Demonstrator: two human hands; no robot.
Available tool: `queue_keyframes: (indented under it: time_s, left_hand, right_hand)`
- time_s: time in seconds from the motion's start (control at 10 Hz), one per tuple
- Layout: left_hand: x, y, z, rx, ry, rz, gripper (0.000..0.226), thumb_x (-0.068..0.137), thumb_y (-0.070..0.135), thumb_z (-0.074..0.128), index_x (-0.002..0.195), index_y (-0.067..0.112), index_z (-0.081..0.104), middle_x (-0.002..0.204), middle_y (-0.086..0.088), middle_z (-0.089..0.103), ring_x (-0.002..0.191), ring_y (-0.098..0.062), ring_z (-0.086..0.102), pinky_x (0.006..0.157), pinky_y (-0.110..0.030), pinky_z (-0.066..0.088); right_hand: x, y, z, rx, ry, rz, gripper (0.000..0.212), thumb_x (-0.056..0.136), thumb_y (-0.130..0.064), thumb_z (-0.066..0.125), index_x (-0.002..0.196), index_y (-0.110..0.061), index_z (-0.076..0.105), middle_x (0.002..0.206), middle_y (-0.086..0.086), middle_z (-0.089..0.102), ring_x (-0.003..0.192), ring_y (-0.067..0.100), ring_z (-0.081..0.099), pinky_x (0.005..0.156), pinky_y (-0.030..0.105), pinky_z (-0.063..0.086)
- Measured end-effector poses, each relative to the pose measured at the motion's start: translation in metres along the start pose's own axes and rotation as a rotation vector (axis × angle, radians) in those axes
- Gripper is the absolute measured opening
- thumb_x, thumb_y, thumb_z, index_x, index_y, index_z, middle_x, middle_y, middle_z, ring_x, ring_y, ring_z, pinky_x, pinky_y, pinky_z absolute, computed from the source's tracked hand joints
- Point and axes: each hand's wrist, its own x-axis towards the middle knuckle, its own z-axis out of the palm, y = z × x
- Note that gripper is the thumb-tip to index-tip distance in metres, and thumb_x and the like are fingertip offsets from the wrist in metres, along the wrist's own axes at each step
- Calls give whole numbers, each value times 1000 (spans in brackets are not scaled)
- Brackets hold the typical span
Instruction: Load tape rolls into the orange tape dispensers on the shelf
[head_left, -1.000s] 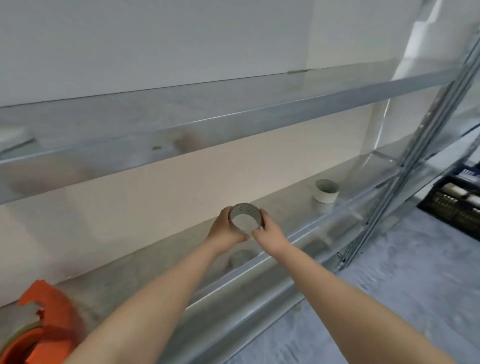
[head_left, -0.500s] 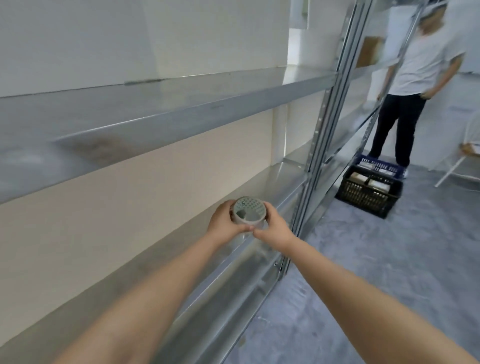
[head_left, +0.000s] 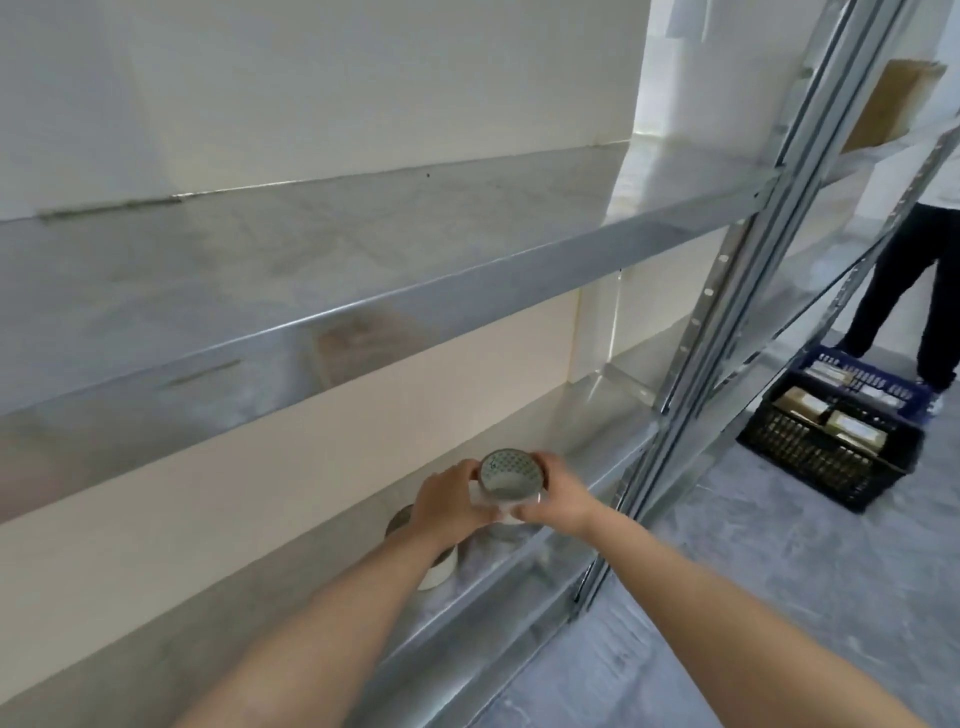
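Both hands — left hand (head_left: 451, 503), right hand (head_left: 557, 503) — still grip tape roll (head_left: 511, 478), fingers closed round it; second roll (head_left: 434, 564) (hidden before) now visible just left on shelf (head_left: 519, 558).

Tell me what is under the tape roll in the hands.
Below the held tape roll is the metal shelf. A second roll stands there, half covered by the left hand.

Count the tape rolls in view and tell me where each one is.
2: one tape roll held between both hands above the lower shelf; a second roll standing on that shelf, partly hidden behind the left forearm.
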Motion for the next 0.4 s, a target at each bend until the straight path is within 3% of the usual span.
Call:
queue_keyframes:
  time_s: [0.1,0.2,0.3,0.4]
  left_hand:
    - [6,-8,-2,224,1,-60,62,74,48,66,129,26,48,133,3,57,123,-18,50,114,-46,21]
    - [6,-7,-3,341,-76,-166,70,75,51,64,137,32,40,145,2,44,141,-21,24,117,-53,2]
    - [-7,8,2,379,-118,-253,86,74,52,64,146,31,21,158,-1,19,147,-25,-1,114,-55,-11]
    - [-15,25,9,427,-43,-312,97,76,51,62,148,25,4,160,-3,-1,146,-25,-11,114,-52,-12]
  right_hand:
    - [20,11,2,-58,-73,-48,79,69,-4,75,135,-3,30,128,16,51,107,18,50,84,23,45]
    - [31,20,1,-110,-150,-56,79,70,-7,74,135,-5,29,130,13,49,108,19,49,83,27,48]
    - [36,25,-5,-187,-243,-78,88,73,-11,72,143,-6,19,140,15,43,118,24,49,87,28,47]
    - [41,22,-14,-155,-256,-123,103,73,-12,74,149,-12,3,147,14,34,129,30,43,91,27,43]
